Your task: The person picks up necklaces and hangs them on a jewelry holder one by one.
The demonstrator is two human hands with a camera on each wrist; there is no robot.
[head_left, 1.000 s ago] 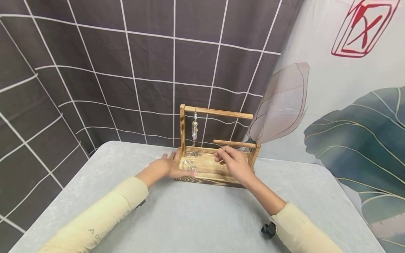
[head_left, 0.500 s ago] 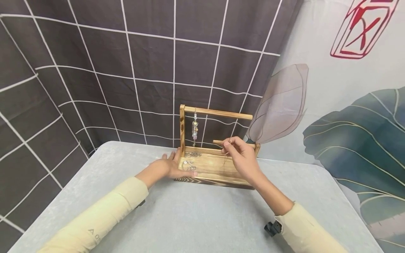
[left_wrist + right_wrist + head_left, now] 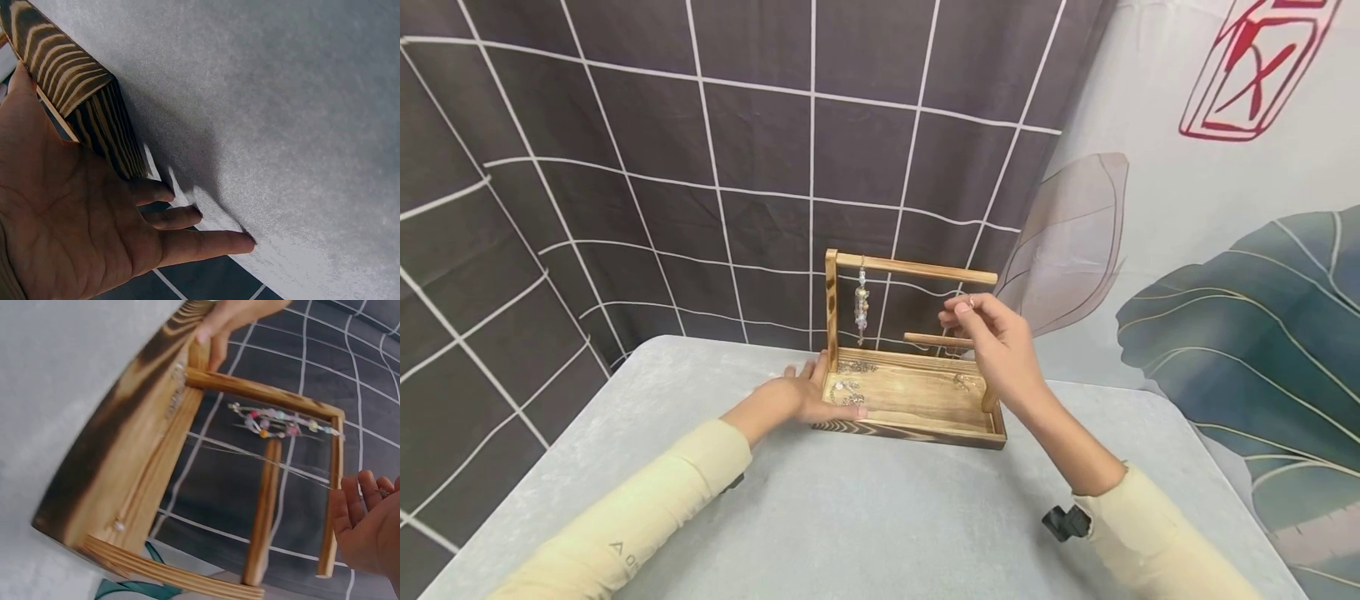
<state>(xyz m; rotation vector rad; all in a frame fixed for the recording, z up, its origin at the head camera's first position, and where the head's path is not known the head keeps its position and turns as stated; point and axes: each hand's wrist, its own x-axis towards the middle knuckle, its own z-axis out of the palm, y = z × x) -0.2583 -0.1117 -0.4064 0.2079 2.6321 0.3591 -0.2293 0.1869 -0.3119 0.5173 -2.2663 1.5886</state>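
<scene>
A wooden jewelry stand (image 3: 910,429) has a shallow tray, a tall post with an upper bar (image 3: 917,268), and a lower bar (image 3: 934,339). My left hand (image 3: 790,398) rests against its left end, thumb along the front rim; in the left wrist view its other fingers (image 3: 206,245) lie straight. My right hand (image 3: 1000,337), raised above the lower bar, pinches a fine chain necklace (image 3: 234,450) that stretches down toward the tray. Small shiny pieces (image 3: 962,382) show at the tray's right side. A beaded bracelet (image 3: 861,304) hangs from the upper bar.
Silvery jewelry (image 3: 853,398) lies in the left part of the tray. The stand sits on a grey cloth-covered table (image 3: 850,517). Behind it hangs a dark grid-patterned curtain (image 3: 760,217), with a leaf-patterned white cloth (image 3: 1195,183) to the right.
My right hand has risen and moved to the right, lifting the necklace and uncovering more of the tray. My left hand has stayed at the stand's left end.
</scene>
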